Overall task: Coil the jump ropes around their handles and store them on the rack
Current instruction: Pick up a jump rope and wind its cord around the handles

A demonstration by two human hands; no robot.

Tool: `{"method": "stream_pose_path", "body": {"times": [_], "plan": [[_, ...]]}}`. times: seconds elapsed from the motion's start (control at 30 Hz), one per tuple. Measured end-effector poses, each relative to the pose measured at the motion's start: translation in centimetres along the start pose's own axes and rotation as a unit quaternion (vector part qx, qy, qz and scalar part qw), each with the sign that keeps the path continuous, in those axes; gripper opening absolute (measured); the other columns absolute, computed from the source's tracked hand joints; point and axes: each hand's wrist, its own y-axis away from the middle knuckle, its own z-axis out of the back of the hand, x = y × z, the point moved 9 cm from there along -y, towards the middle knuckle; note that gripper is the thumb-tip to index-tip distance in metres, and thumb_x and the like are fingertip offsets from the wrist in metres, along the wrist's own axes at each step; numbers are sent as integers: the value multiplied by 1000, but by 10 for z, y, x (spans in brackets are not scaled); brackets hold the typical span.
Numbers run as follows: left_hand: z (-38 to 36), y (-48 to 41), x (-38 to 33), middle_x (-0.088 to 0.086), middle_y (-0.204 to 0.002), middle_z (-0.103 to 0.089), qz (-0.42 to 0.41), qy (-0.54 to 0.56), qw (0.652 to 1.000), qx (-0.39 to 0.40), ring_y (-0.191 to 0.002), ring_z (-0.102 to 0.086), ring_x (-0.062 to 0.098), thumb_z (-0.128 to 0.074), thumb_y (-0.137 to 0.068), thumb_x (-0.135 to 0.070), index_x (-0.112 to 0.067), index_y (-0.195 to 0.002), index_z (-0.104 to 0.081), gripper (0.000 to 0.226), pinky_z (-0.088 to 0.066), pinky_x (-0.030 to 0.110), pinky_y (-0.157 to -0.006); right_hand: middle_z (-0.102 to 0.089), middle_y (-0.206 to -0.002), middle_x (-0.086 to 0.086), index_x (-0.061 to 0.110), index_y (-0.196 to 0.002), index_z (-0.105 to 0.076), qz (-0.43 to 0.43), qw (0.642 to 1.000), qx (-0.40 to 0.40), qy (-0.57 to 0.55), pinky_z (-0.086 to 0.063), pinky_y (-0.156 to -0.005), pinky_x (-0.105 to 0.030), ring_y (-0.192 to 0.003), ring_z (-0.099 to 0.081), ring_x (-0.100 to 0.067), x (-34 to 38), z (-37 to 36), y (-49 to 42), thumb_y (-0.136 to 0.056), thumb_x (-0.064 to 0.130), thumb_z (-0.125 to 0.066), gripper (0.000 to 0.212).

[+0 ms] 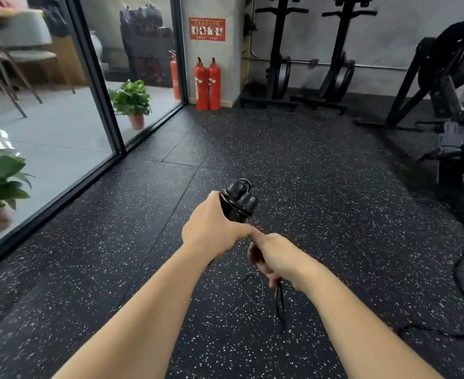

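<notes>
Gripping the black handles (239, 203) bunched upright, the left hand (211, 228) keeps them steady as a spool, cord already wound round their tops. Just nearer and right, the right hand (273, 255) curls round the loose rope (278, 302), probably holding it taut to feed the next turn; a slack loop dangles below over the speckled floor (334, 214). No rack for ropes can be picked out with certainty. Far off stand two red fire extinguishers (207, 84), potted plants (131, 101) behind the glass partition (61, 119) on the left, exercise machines (444, 77) and a trailing cable (463, 291) on the right, which could snag feet.
</notes>
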Motion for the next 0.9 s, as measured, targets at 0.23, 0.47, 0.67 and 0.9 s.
{"method": "stream_pose_path", "body": {"times": [0.23,0.47,0.67,0.9], "plan": [[18,-20,28,-1,-93,-62,48,-101,992,-60,-88,-62,27,-73,-69,-43,-19,-102,-44,51,-47,36,-71,-59,-74,3,18,-76,-55,40,961,-117,246,-43,-69,-32,-72,-55,-16,19,17,16,-104,41,-22,49],[26,-28,49,1,-92,-62,92,-135,984,-73,-86,-61,27,-75,-69,-40,-16,-101,-44,51,-45,35,-69,-64,-95,1,23,-83,-43,147,844,-198,477,-32,-63,-31,-75,-50,-20,70,4,54,-105,40,-26,32],[27,-28,48,3,-94,-60,68,-241,965,-81,-89,-59,28,-71,-74,-33,-16,-101,-42,42,-42,35,-71,-54,-52,3,23,-64,-33,285,752,-259,535,-5,-43,-20,-44,-31,-18,97,-6,75,-85,42,-69,46],[-35,-2,-19,-2,-115,-60,-172,-370,912,27,-112,-54,23,-60,-84,-45,-24,-118,-50,42,-36,41,-94,-44,-57,8,22,-68,-40,323,811,-264,410,-32,-50,-31,-58,-43,-20,111,32,78,-96,49,-48,40]]}}
